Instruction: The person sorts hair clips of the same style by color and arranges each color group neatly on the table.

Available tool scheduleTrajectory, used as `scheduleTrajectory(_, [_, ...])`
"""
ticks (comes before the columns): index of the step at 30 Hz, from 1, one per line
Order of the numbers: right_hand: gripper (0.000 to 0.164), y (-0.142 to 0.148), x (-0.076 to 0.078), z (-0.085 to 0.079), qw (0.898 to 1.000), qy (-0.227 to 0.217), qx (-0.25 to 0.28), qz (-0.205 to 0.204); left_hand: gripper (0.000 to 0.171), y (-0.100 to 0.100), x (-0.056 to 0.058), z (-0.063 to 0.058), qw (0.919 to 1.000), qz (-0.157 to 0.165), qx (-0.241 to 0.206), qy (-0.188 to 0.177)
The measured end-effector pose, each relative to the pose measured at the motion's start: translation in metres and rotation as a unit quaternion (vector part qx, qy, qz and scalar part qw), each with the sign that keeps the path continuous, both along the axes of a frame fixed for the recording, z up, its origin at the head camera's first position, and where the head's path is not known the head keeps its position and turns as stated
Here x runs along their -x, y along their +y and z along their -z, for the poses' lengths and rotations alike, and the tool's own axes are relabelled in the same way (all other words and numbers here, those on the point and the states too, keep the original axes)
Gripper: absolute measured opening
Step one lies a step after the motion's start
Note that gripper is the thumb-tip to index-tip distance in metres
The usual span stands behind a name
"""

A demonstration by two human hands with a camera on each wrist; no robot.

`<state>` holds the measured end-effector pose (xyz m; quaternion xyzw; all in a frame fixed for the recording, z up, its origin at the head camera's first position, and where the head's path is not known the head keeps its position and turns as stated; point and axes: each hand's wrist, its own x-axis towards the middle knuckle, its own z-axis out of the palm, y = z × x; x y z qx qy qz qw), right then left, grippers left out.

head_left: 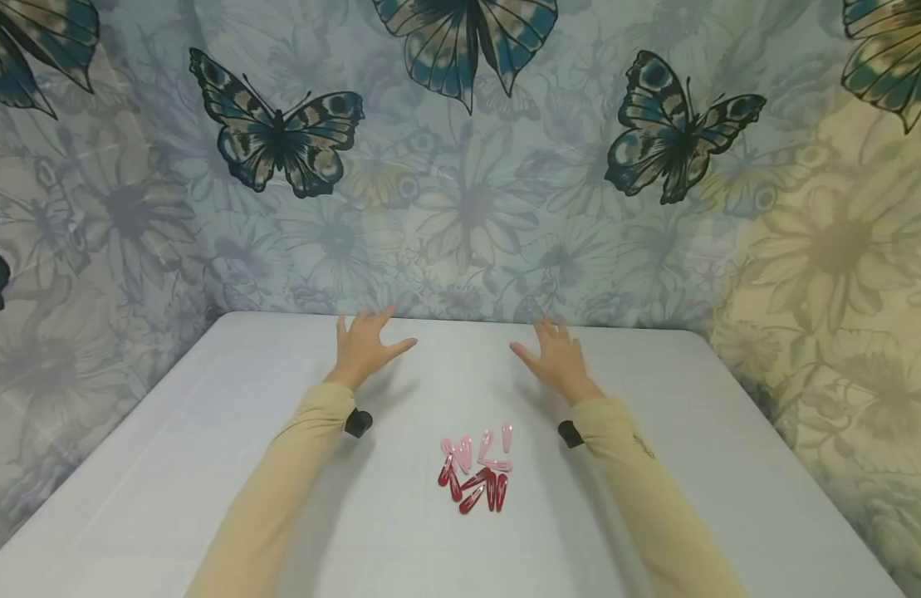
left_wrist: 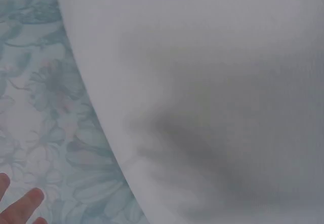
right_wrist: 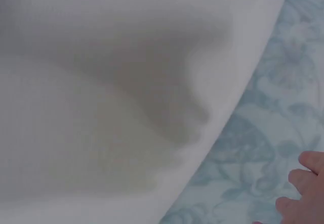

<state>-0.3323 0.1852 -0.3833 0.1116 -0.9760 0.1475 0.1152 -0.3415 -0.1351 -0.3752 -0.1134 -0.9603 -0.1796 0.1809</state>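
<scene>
Both hands are held out over the far part of a white table, fingers spread and nothing in them. My left hand (head_left: 363, 349) is left of centre, its thumb pointing right; in the left wrist view only some fingertips (left_wrist: 30, 199) show at the lower left corner. My right hand (head_left: 560, 361) mirrors it on the other side, with part of its fingers (right_wrist: 302, 179) at the right wrist view's lower right. Nearer the body, between the forearms, lie several pink hair clips (head_left: 466, 453) and, just below them, several dark red hair clips (head_left: 475, 498). Neither hand touches them.
The white table (head_left: 169, 482) ends at a back edge close beyond the fingertips. Behind and beside it hangs a wall covering (head_left: 475, 224) printed with flowers and butterflies. A dark wrist camera (head_left: 359, 423) sits at the left wrist, another dark camera (head_left: 570, 433) at the right.
</scene>
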Motion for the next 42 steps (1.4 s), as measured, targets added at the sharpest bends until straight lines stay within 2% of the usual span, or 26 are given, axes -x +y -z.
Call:
scheduleTrajectory(4, [0.07, -0.013, -0.008, -0.003, 0.999, 0.035, 0.031, -0.022, 0.066, 0.004, -0.009, 0.0, 0.9987, 0.013, -0.049, 0.012])
scheduleTrajectory(7, [0.067, -0.019, -0.016, -0.006, 0.996, 0.058, 0.06, -0.046, 0.053, 0.009, -0.02, 0.002, 0.9954, 0.039, -0.079, 0.038])
scheduleTrajectory(10, [0.064, -0.023, -0.029, -0.013, 0.991, 0.07, 0.097, -0.063, 0.041, 0.014, -0.035, 0.003, 0.9884, 0.076, -0.124, 0.045])
scheduleTrajectory(13, [0.061, -0.026, -0.043, -0.02, 0.983, 0.069, 0.148, -0.081, 0.036, 0.016, -0.053, 0.005, 0.976, 0.107, -0.188, 0.025])
scheduleTrajectory(16, [0.056, -0.029, -0.056, -0.022, 0.972, 0.059, 0.201, -0.11, 0.034, 0.017, -0.07, 0.009, 0.9546, 0.132, -0.267, -0.005])
scheduleTrajectory(21, [0.047, -0.038, -0.072, -0.017, 0.949, 0.044, 0.272, -0.15, 0.031, 0.025, -0.091, 0.012, 0.9035, 0.17, -0.391, -0.044])
scheduleTrajectory(23, [0.043, -0.042, -0.077, -0.012, 0.942, 0.041, 0.296, -0.156, 0.028, 0.031, -0.101, 0.008, 0.8925, 0.176, -0.412, -0.049])
scheduleTrajectory(25, [0.039, -0.046, -0.082, -0.006, 0.935, 0.038, 0.316, -0.159, 0.027, 0.036, -0.112, 0.001, 0.8917, 0.177, -0.414, -0.05])
scheduleTrajectory(28, [0.033, -0.051, -0.087, 0.003, 0.919, 0.021, 0.357, -0.163, 0.025, 0.042, -0.123, -0.007, 0.8963, 0.174, -0.404, -0.058])
scheduleTrajectory(31, [0.031, -0.057, -0.093, 0.008, 0.903, -0.007, 0.395, -0.168, 0.024, 0.043, -0.125, -0.003, 0.8963, 0.169, -0.403, -0.079])
scheduleTrajectory(34, [0.031, -0.063, -0.1, 0.007, 0.89, -0.037, 0.42, -0.172, 0.023, 0.044, -0.123, 0.006, 0.8921, 0.167, -0.408, -0.098])
scheduleTrajectory(39, [0.028, -0.071, -0.114, -0.005, 0.892, -0.057, 0.414, -0.171, 0.021, 0.051, -0.123, 0.021, 0.891, 0.177, -0.408, -0.092])
scheduleTrajectory(42, [0.027, -0.074, -0.118, -0.007, 0.895, -0.062, 0.409, -0.168, 0.02, 0.052, -0.119, 0.036, 0.898, 0.18, -0.393, -0.08])
